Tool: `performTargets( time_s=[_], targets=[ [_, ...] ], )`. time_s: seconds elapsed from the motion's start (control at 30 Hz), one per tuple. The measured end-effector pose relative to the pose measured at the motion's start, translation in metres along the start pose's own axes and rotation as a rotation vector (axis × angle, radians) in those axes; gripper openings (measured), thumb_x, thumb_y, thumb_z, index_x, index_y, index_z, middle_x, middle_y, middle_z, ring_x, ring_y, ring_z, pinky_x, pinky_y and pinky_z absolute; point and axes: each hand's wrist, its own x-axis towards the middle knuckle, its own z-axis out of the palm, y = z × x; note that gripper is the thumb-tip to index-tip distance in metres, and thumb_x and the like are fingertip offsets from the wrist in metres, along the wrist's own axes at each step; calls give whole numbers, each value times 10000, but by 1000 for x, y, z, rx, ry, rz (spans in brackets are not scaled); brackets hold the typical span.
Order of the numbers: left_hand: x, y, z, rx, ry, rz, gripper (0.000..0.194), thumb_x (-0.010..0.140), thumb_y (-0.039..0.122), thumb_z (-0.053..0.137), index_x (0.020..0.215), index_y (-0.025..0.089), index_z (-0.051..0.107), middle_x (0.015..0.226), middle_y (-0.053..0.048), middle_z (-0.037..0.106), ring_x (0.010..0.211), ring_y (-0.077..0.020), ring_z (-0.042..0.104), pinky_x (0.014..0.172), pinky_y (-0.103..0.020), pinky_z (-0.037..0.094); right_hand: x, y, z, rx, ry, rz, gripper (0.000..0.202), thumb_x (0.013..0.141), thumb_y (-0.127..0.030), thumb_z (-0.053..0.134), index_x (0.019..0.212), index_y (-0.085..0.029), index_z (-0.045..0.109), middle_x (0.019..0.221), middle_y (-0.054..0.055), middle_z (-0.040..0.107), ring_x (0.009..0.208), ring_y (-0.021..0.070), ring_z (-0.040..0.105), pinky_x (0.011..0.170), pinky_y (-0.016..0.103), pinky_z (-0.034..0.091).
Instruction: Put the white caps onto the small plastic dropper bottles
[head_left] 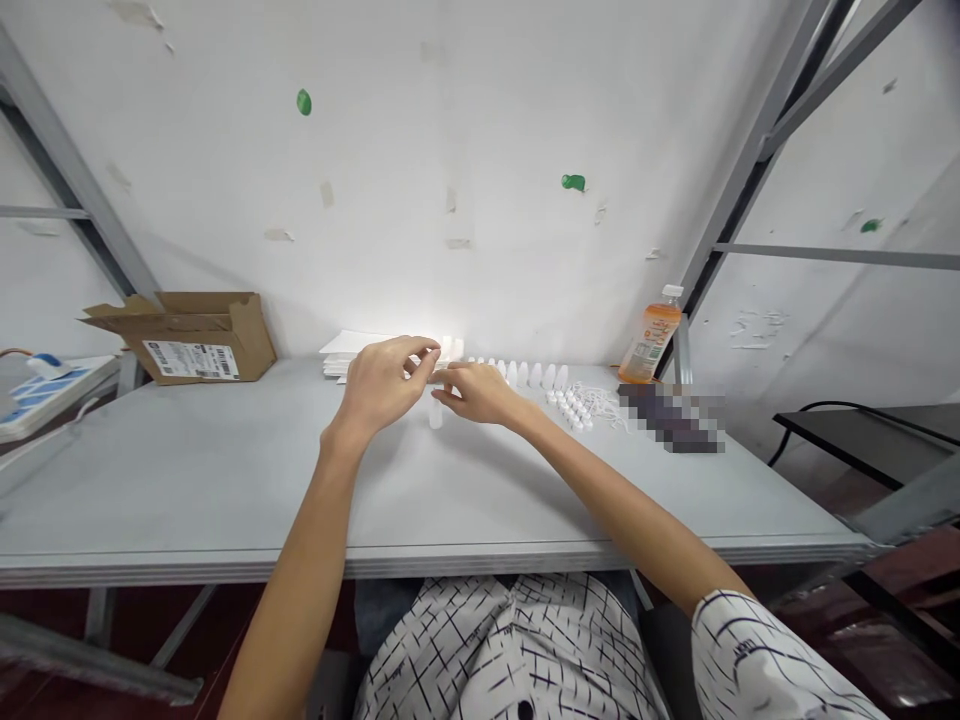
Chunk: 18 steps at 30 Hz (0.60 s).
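Both hands are over the middle of the grey table, close together. My left hand [386, 383] has its thumb and fingers bent toward each other; anything between the fingertips is too small to make out. My right hand [478, 391] is closed in a pinch at a small white bottle [436, 413] that stands upright on the table, its top partly hidden by the fingers. Behind my right hand runs a row of white bottle-shaped pieces [535, 375]. To the right lie small white caps [571, 409] and a heap of thin white strings [602, 403].
A stack of white sheets [352, 350] lies behind my left hand. An open cardboard box [196, 342] is at the back left, near a white power strip [56, 395]. An orange drink bottle [651, 338] stands at the back right beside a blurred dark item [673, 417].
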Motion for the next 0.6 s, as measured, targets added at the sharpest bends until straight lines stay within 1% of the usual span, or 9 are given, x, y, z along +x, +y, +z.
performTargets(
  time_s=[0.07,0.17,0.3,0.37,0.43,0.5,0.6],
  targets=[
    [0,0,0,8,-3,3,308,945,392,484,995,243,749,977,-13,769,779,-186,712,689,-285,511,2,-1,4,0,-18,-13,230,961,-185,525,1107,-190,702,1054,64,731,904,192,634,612,263,307],
    [0,1,0,34,-15,8,306,940,392,484,991,252,751,972,-13,771,783,-197,713,686,-291,502,1,-1,6,-7,-10,-36,237,924,-115,510,1033,-184,709,1048,61,728,877,180,624,597,261,295],
    [-1,3,1,64,-55,9,298,936,395,490,999,265,751,965,-6,770,738,-193,702,665,-297,489,-4,-2,6,-39,35,-51,210,887,-130,511,939,-171,710,1005,68,718,801,178,608,555,273,254],
    [-1,3,1,78,-69,7,299,937,400,490,1009,271,750,969,-2,769,724,-189,699,659,-299,487,-7,0,3,-18,85,-43,175,863,-147,530,895,-169,701,976,62,717,760,171,597,554,275,250],
    [-1,2,2,95,-67,13,309,942,407,484,1011,270,751,995,-4,769,730,-190,699,658,-302,489,-10,3,-2,55,160,-26,139,836,-158,545,858,-173,681,943,48,718,723,157,586,566,268,272],
    [-2,0,4,94,-56,27,320,948,395,471,1031,263,751,1026,-11,767,775,-198,704,677,-306,500,-15,9,-9,181,248,-14,108,813,-161,545,818,-179,652,893,25,712,689,138,578,594,255,319],
    [-2,-1,5,19,-61,55,334,950,337,457,1107,250,740,1063,-19,758,884,-206,708,736,-308,532,-24,18,-18,422,392,13,82,797,-182,530,773,-184,608,797,-1,676,618,109,563,613,243,385]
  ],
)
